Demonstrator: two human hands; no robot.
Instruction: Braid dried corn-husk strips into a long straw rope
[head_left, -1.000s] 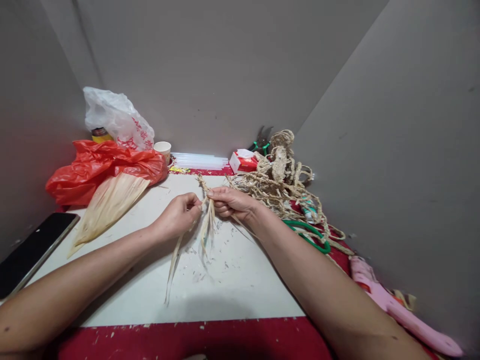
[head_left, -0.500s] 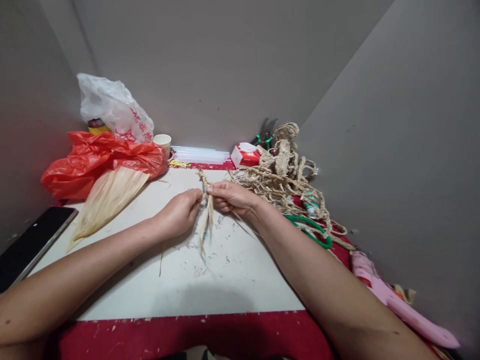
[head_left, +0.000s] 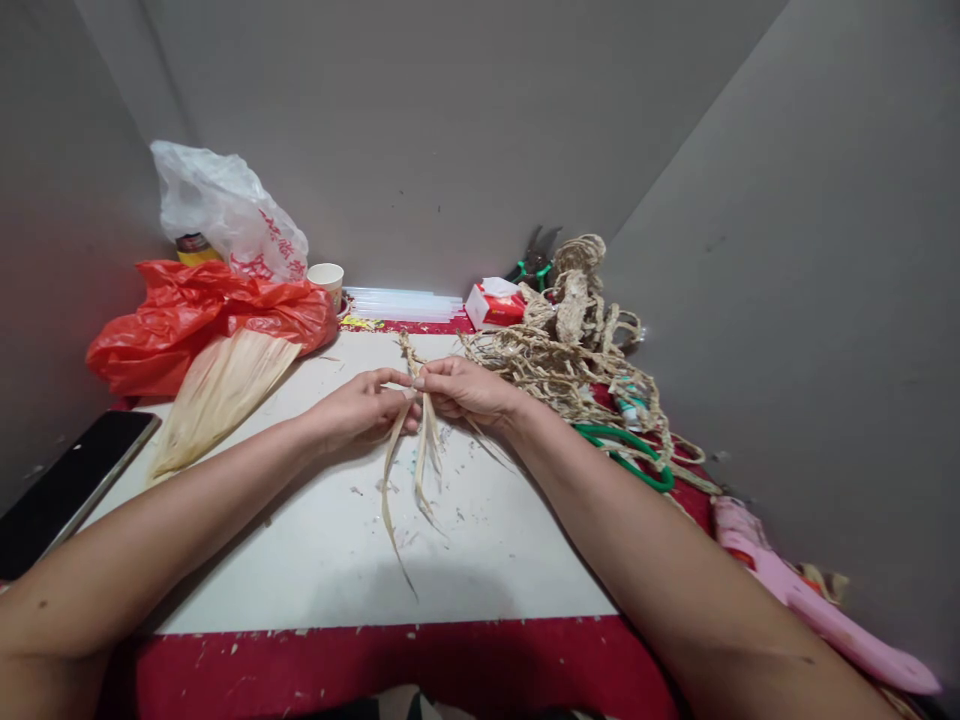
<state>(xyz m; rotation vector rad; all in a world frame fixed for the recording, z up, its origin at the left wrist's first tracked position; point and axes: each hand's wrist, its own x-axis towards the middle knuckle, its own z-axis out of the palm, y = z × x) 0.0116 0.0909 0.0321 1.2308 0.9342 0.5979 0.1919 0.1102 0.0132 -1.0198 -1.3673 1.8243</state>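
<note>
One braid (head_left: 406, 347), toward the desk's (head_left: 247, 668) far edge. My right hand (head_left: 472, 390) pinches it; left hand (head_left: 364, 408) just uncurled, grip unclear. Strand (head_left: 386, 490) swung inward, so likely mid-crossing.

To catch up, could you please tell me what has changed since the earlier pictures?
The left hand has uncurled its fingers toward the right hand; a loose strand below it now hangs farther right. The right hand still pinches the braid; phone and red bag stayed.
</note>
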